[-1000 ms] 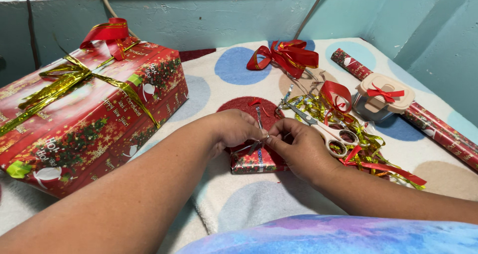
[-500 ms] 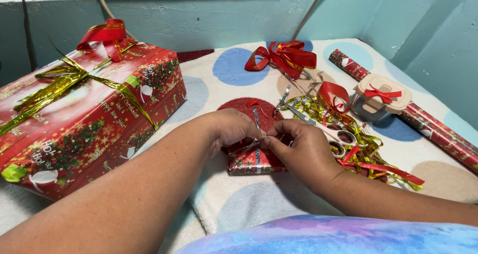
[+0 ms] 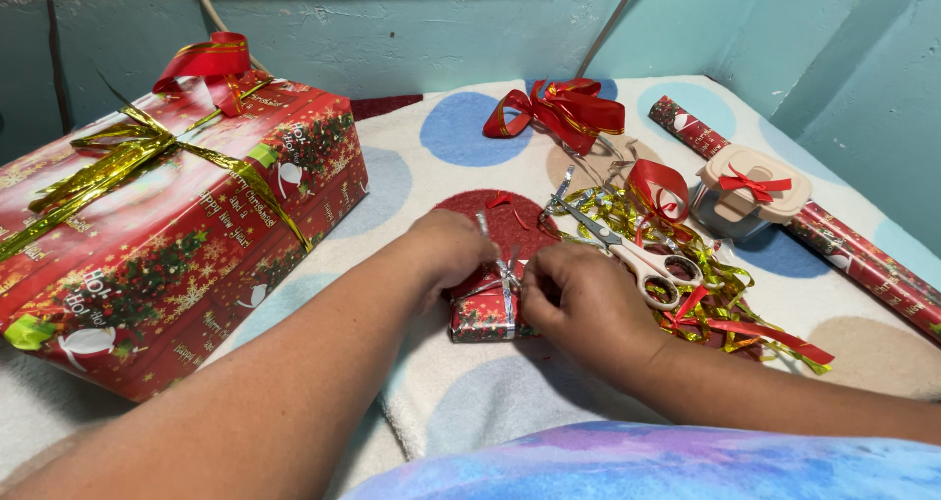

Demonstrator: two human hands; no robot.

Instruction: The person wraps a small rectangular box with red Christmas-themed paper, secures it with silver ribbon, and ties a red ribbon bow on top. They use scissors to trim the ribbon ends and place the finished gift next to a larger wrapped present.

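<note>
A small gift box (image 3: 482,316) in red patterned paper lies on the spotted blanket (image 3: 490,392) in front of me. A thin silver ribbon (image 3: 507,286) runs over its top. My left hand (image 3: 453,248) pinches one end of that ribbon at the box's upper left. My right hand (image 3: 578,299) pinches the other end at the box's right side. Both hands press close to the box, and part of it is hidden under my fingers.
A large red wrapped box (image 3: 167,216) with gold ribbon and a red bow stands at the left. White-handled scissors (image 3: 637,255) lie on a tangle of gold and red ribbon (image 3: 716,299). A red bow (image 3: 559,113), a lidded container (image 3: 750,198) and a wrapping-paper roll (image 3: 843,240) are at the right.
Both hands have dropped lower onto the small box and drawn the silver ribbon down tight over its top; the ribbon ends held up between the fingertips earlier now sit against the box.
</note>
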